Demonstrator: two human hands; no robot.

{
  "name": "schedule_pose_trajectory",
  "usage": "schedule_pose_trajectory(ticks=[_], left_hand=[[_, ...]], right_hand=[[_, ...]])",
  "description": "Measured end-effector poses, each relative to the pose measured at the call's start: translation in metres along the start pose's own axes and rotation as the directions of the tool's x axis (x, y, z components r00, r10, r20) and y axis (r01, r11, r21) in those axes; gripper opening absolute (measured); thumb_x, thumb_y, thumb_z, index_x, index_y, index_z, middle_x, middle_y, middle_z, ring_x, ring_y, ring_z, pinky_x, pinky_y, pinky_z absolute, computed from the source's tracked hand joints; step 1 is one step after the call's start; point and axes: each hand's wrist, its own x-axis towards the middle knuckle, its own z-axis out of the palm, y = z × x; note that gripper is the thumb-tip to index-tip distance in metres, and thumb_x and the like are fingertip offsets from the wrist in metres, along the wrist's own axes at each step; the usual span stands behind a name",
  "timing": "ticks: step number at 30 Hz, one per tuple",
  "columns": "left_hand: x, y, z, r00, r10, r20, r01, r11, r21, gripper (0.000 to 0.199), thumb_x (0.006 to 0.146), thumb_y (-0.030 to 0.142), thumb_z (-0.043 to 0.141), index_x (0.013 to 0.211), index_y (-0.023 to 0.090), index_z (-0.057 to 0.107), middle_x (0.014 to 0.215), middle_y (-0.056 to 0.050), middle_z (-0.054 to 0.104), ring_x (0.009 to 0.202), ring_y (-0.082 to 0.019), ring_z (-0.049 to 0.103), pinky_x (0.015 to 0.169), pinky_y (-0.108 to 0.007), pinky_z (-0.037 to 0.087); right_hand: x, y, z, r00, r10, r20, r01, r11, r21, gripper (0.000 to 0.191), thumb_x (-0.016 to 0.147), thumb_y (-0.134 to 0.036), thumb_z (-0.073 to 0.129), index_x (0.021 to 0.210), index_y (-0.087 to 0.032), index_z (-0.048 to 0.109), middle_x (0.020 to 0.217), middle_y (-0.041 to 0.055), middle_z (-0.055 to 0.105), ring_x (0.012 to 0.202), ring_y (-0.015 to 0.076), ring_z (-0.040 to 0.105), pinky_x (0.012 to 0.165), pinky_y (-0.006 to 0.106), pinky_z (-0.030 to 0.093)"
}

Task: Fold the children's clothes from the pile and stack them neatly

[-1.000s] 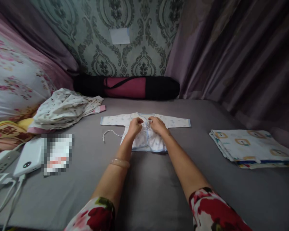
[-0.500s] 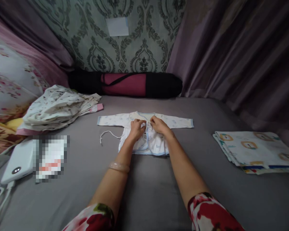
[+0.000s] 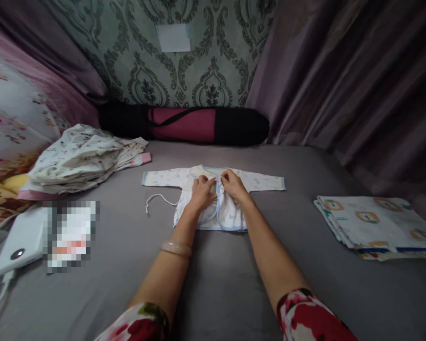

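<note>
A small white baby shirt (image 3: 230, 218) with blue edging and a faint print lies flat, its sleeves spread to both sides. Over its front, my left hand (image 3: 203, 192) and my right hand (image 3: 233, 185) are close together, fingers pinched on the thin white ties (image 3: 218, 178) at the front opening. The fingers partly hide the ties, so whether they form a knot cannot be made out. Another white tie string (image 3: 160, 195) trails loose from the shirt's left side onto the sheet.
On the grey sheet (image 3: 128, 265), folded printed cloths (image 3: 372, 218) lie at right. A crumpled printed garment (image 3: 78, 156), a white power bank (image 3: 23, 239) with cables and a blurred-out packet (image 3: 73, 237) are at left. A long black and maroon bag (image 3: 184, 125) lies along the wall.
My hands stay at the shirt's front with small finger movements on the ties. The right fingers have shifted slightly, and the view has moved a little.
</note>
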Motion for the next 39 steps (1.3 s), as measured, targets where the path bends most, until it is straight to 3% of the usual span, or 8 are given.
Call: schedule_pose_trajectory(ticks=[5, 9, 15, 21, 25, 29, 32, 39], left_hand=[[-0.001, 0.003, -0.004, 0.999, -0.007, 0.033, 0.006, 0.999, 0.046, 0.058, 0.082, 0.031, 0.060, 0.139, 0.026, 0.052, 0.123, -0.015, 0.049, 0.115, -0.031, 0.044, 0.099, -0.044, 0.037], [-0.001, 0.001, -0.008, 0.999, -0.037, 0.039, 0.037, 0.999, 0.007, 0.049, 0.084, 0.028, 0.057, 0.133, 0.030, 0.058, 0.126, -0.013, 0.050, 0.112, -0.030, 0.048, 0.099, -0.044, 0.039], [0.006, -0.007, -0.014, 0.994, -0.110, 0.022, 0.113, 0.983, -0.148, 0.046, 0.079, 0.006, 0.045, 0.115, 0.019, 0.071, 0.117, -0.011, 0.062, 0.111, -0.025, 0.056, 0.102, -0.037, 0.040], [0.002, -0.001, -0.016, 0.996, -0.031, -0.085, 0.011, 0.975, -0.222, 0.036, 0.090, 0.025, 0.051, 0.123, 0.019, 0.065, 0.125, -0.011, 0.061, 0.119, -0.027, 0.051, 0.106, -0.041, 0.038], [-0.003, 0.000, -0.012, 0.997, 0.078, 0.011, -0.076, 0.988, -0.136, 0.044, 0.089, 0.028, 0.055, 0.133, 0.024, 0.057, 0.142, -0.009, 0.050, 0.128, -0.030, 0.042, 0.107, -0.045, 0.036], [-0.002, -0.008, -0.007, 0.995, 0.092, 0.028, -0.089, 0.992, -0.094, 0.044, 0.089, 0.025, 0.054, 0.134, 0.027, 0.055, 0.139, -0.008, 0.052, 0.128, -0.028, 0.044, 0.108, -0.044, 0.037], [0.000, -0.012, -0.010, 0.993, 0.116, 0.024, -0.112, 0.983, -0.146, 0.043, 0.088, 0.022, 0.055, 0.131, 0.021, 0.057, 0.133, -0.011, 0.057, 0.124, -0.025, 0.049, 0.107, -0.041, 0.039], [-0.004, -0.004, -0.055, 0.994, -0.039, -0.106, 0.021, 0.986, -0.163, 0.032, 0.087, 0.020, 0.054, 0.117, 0.011, 0.063, 0.113, -0.015, 0.066, 0.105, -0.025, 0.061, 0.095, -0.038, 0.047]], right_hand=[[-0.008, -0.012, 0.000, 0.996, 0.090, -0.012, -0.091, 0.992, -0.084, 0.020, 0.088, -0.023, 0.055, 0.107, -0.021, 0.051, 0.093, 0.0028, 0.066, 0.087, 0.0182, 0.061, 0.077, 0.028, 0.043], [-0.012, -0.018, 0.000, 0.998, 0.066, 0.011, -0.062, 0.974, -0.218, 0.010, 0.092, -0.024, 0.052, 0.101, -0.021, 0.055, 0.102, 0.0058, 0.065, 0.098, 0.0188, 0.059, 0.082, 0.028, 0.042], [-0.022, -0.032, 0.005, 0.997, 0.062, 0.041, -0.041, 0.923, -0.382, 0.020, 0.098, -0.029, 0.046, 0.109, -0.021, 0.060, 0.116, 0.0089, 0.059, 0.102, 0.0200, 0.059, 0.084, 0.029, 0.043], [-0.019, -0.030, -0.005, 0.990, 0.025, 0.136, 0.032, 0.916, -0.400, 0.031, 0.099, -0.021, 0.037, 0.116, -0.020, 0.062, 0.119, 0.0096, 0.061, 0.109, 0.0195, 0.058, 0.093, 0.028, 0.042], [-0.016, -0.019, -0.004, 0.997, -0.032, 0.064, 0.056, 0.906, -0.421, 0.038, 0.099, -0.019, 0.035, 0.129, -0.014, 0.057, 0.134, 0.0148, 0.056, 0.129, 0.0244, 0.045, 0.108, 0.037, 0.031], [-0.019, -0.006, 0.009, 0.998, -0.001, 0.061, 0.028, 0.893, -0.448, 0.051, 0.101, -0.031, 0.032, 0.147, -0.010, 0.037, 0.156, 0.0173, 0.031, 0.145, 0.0291, 0.022, 0.117, 0.050, 0.012], [-0.018, -0.001, 0.014, 0.997, 0.015, 0.080, 0.021, 0.901, -0.433, 0.052, 0.101, -0.033, 0.030, 0.149, -0.012, 0.034, 0.158, 0.0150, 0.028, 0.147, 0.0275, 0.018, 0.118, 0.050, 0.007], [-0.023, -0.017, -0.015, 0.999, -0.004, 0.045, 0.015, 0.969, -0.247, 0.046, 0.094, -0.028, 0.044, 0.137, -0.011, 0.046, 0.143, 0.0177, 0.046, 0.135, 0.0252, 0.041, 0.111, 0.040, 0.030]])
